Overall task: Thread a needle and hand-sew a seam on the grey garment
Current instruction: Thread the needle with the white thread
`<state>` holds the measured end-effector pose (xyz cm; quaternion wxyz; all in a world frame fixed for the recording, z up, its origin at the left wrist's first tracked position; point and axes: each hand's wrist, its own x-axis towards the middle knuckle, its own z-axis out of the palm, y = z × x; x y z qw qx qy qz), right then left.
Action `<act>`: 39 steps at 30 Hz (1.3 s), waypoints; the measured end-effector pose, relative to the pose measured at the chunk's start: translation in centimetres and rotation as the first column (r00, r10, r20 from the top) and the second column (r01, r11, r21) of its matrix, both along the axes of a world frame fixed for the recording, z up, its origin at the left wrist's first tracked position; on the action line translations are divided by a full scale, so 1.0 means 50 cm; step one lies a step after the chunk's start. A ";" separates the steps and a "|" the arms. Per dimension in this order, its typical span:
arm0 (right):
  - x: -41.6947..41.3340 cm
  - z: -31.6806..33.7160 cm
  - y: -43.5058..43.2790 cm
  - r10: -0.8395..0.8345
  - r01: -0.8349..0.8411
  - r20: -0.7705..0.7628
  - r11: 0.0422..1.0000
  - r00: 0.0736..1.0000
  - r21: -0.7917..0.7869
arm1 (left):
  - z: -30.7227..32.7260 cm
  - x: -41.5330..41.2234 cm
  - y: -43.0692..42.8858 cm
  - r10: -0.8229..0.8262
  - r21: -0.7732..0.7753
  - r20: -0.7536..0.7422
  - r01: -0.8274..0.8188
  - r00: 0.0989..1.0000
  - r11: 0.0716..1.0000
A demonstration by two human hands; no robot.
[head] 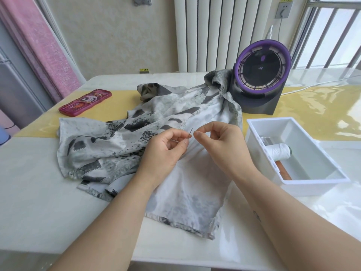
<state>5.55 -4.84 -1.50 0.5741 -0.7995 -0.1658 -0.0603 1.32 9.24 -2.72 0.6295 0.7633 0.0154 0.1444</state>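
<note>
Your left hand is held over the middle of the table, fingers curled inward. Thumb and forefinger pinch the needle low on its shaft; the needle stands nearly upright, with its upper end clear of the fingertips. The wrist rests on the cloth.

Your right hand is just beside the left, not touching it. Thumb and forefinger tips are pressed together in a tight pinch right beside the needle's top; the other fingers curl loosely behind. Whether thread lies in that pinch cannot be told, as anything there is too fine to make out.

The grey garment, pale cloth with dark zigzag-edged patches, lies crumpled across the centre of the table. One hemmed end reaches towards the near edge; the far end is bunched against the base of a purple-ringed fan that stands towards the far right corner. Both hands work above the garment's middle.

Towards the right edge sits a white plastic bin, apart from the garment. Inside it a white thread spool lies on its side, with a brown item just below it.

Near the far left corner a phone in a pink case lies flat on a yellow strip running across the table, well apart from the hands.
</note>
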 end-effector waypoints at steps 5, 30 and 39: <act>0.000 -0.001 0.000 -0.002 0.002 -0.004 1.000 1.000 -0.008 | -0.004 0.000 0.003 0.004 0.011 0.002 -0.004 1.000 1.000; 0.000 0.002 0.002 0.002 -0.002 0.002 1.000 1.000 -0.008 | -0.006 0.002 0.004 -0.003 0.019 0.002 0.003 1.000 1.000; 0.000 0.003 0.002 -0.001 0.001 -0.004 1.000 1.000 -0.010 | -0.004 0.002 0.003 0.011 0.017 -0.015 -0.011 1.000 1.000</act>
